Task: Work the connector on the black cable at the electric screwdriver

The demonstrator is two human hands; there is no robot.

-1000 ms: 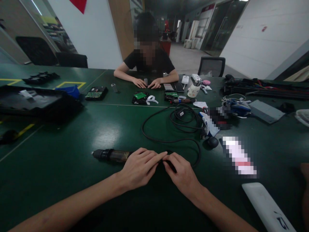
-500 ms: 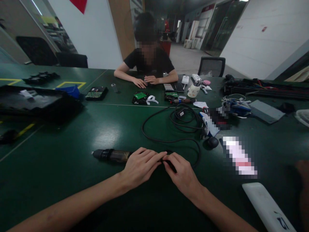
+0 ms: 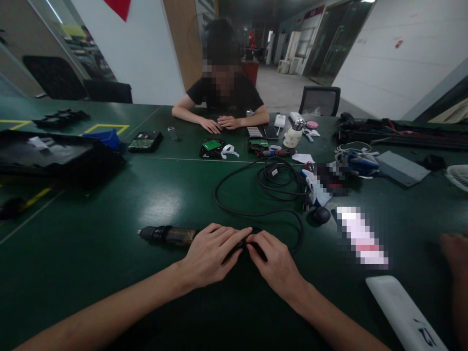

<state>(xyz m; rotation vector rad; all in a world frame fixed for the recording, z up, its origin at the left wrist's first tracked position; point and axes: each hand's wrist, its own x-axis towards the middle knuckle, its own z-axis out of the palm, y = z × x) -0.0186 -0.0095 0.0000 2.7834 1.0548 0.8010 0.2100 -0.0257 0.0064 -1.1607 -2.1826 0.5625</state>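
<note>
An electric screwdriver (image 3: 179,236) with a black nose and a brownish, see-through body lies on the green table, its tip pointing left. My left hand (image 3: 210,251) is wrapped over its rear part and hides most of it. Close by, my right hand (image 3: 272,256) pinches the dark cable end at the tool's tail, fingertips almost touching the left ones. The exact joint there is mostly covered by fingers. A black cable (image 3: 270,213) runs from behind my right hand in a loop toward a coil farther back.
A black mouse (image 3: 321,215) and a white bar-shaped thing (image 3: 402,309) are at the right. Across the table sits a person (image 3: 224,92) near hard drives (image 3: 212,146) and a bottle (image 3: 293,135). A black tray (image 3: 54,168) stands left; another person's arm (image 3: 455,263) shows far right.
My left thumb and index finger have parted slightly, showing more of the dark tail between the hands. My right hand keeps its pinch, and the screwdriver lies in the same place.
</note>
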